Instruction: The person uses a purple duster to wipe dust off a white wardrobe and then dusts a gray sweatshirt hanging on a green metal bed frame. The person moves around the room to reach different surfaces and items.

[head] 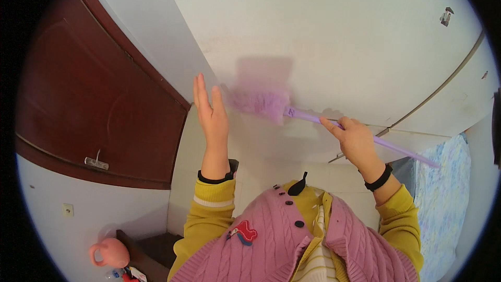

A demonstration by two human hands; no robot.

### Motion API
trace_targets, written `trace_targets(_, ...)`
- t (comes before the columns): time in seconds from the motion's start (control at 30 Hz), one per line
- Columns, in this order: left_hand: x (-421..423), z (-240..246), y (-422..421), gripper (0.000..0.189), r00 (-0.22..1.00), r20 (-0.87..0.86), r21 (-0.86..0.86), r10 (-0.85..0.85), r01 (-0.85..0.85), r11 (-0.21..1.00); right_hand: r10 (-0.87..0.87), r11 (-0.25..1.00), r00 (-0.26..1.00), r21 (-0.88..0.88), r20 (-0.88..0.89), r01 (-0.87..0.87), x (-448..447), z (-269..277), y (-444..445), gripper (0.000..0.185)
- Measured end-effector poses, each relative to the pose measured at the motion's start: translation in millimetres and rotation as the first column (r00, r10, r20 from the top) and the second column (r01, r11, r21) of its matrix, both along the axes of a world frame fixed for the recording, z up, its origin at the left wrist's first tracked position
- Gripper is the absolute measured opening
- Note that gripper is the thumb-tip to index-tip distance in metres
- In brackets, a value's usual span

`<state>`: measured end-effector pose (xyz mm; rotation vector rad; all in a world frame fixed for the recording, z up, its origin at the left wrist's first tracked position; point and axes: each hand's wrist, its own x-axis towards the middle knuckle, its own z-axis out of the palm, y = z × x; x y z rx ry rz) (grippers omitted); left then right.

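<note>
My right hand (354, 141) grips the long lilac handle (309, 116) of a duster (260, 103), with the index finger laid along the handle. The duster's fluffy purple head is blurred and points left, close to a pale cabinet panel (332, 39) on which its shadow falls. Behind my hand the handle runs on to the lower right. My left hand (213, 115) is raised with its fingers up and holds nothing. It is just left of the duster head; whether they touch cannot be told.
A dark red door (101, 86) with a metal handle (96, 162) stands at left. At lower left, a pink pitcher (113, 252) is beside dark wooden furniture (143, 258). A bed with a blue patterned cover (442, 203) lies at right. Pale floor tiles (258, 178) show below.
</note>
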<state>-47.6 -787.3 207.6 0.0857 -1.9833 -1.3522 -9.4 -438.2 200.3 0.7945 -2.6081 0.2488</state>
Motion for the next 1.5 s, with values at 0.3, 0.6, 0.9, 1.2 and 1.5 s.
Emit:
trace_targets(0.3,-9.5,-35.9,-13.5,0.056,0.996,0.092,0.077,0.003,-0.010,0.997,0.001,1.000,0.992,0.006,0.129,-0.002,8.8,-36.3,-27.6,0.069)
trace_targets(0.6,-16.2,-91.8,-20.9,0.063,0.982,0.186,0.118,-0.033,0.012,0.993,-0.046,0.999,0.917,0.010,0.397,0.045,25.1,-75.0,-48.1,0.064)
trace_targets(0.9,-17.0,-140.3,-19.7,0.072,0.901,0.427,0.240,-0.082,-0.026,0.970,-0.011,0.946,0.842,-0.269,0.539,0.184,44.2,-106.5,-34.0,0.059)
trace_targets(1.2,-7.8,-172.9,6.1,0.074,0.779,0.584,0.278,-0.229,0.073,0.958,-0.268,0.717,0.722,-0.369,0.638,0.591,136.0,-104.8,79.0,0.056)
trace_targets(1.5,-6.6,-160.0,42.9,0.075,0.703,0.492,0.511,-0.514,0.245,0.824,-0.674,0.198,0.492,-0.507,0.551,0.839,230.6,-124.0,128.2,0.054)
